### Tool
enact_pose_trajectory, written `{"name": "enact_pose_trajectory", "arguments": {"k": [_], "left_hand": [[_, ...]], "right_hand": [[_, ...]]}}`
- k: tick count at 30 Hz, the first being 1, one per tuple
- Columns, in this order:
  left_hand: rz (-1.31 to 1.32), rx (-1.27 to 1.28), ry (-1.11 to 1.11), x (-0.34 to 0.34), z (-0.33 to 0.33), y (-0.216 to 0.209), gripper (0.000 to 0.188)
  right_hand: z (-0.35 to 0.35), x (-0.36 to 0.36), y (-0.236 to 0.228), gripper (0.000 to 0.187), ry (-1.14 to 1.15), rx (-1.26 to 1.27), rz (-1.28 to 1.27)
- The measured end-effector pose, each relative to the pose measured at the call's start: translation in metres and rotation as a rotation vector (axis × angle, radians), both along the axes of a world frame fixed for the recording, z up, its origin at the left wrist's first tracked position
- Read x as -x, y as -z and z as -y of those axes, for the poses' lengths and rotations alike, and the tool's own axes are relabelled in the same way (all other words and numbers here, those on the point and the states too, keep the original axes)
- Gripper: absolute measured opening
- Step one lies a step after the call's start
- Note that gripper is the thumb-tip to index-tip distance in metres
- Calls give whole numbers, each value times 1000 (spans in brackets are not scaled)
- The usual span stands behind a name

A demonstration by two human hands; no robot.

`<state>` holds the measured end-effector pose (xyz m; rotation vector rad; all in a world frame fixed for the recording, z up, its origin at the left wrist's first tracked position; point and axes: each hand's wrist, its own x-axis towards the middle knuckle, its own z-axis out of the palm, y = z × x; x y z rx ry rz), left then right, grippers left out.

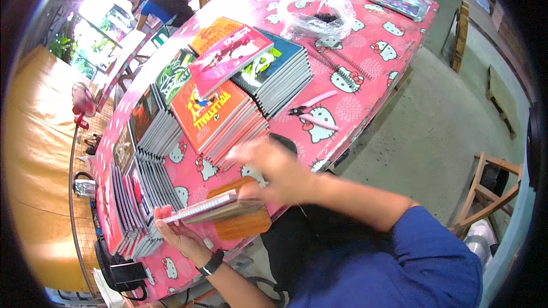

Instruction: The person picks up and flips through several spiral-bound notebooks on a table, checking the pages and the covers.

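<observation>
My left hand [184,243], with a dark band on its wrist, grips one end of a thin notebook [201,210] held edge-on, thumb and fingers on either side. Over the other end is my right hand [279,172], smeared by motion, its fingers stretched out and apart from the thumb. Whether it touches the notebook I cannot tell. Beneath the notebook lies an orange-brown wooden board [242,225] at the table edge. Just beyond my right hand rises a stack of orange-covered spiral notebooks [220,115].
More notebook stacks stand around it, one teal-topped [279,71], one red [117,211]. Pink-handled pliers [314,115] lie on the pink patterned tablecloth [365,105], near black spiral coils [342,63] and a clear plastic bag [317,14]. A wooden chair [485,194] stands right. Other people sit far back.
</observation>
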<state>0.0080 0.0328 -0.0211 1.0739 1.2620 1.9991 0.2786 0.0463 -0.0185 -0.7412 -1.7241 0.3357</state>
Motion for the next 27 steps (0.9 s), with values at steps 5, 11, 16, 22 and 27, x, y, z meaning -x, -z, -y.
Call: {"name": "enact_pose_trajectory", "arguments": {"k": [5,11,16,22,27], "left_hand": [[-32,89,57,0,-7,-6,42],[-36,94,49,3,-6,-6,39],[28,82,33,1,-10,-4,30],[68,-4,-72,-8,-10,-12,22],[-325,-87,-399,-3,1,-29,38]], "right_hand": [[-102,-163,2,24,621,268,-74],[-151,-209,51,26,893,432,672],[-167,-233,42,24,842,654,585],[-123,-212,-27,34,788,312,143],[-19,-141,-74,32,-42,703,-176]]}}
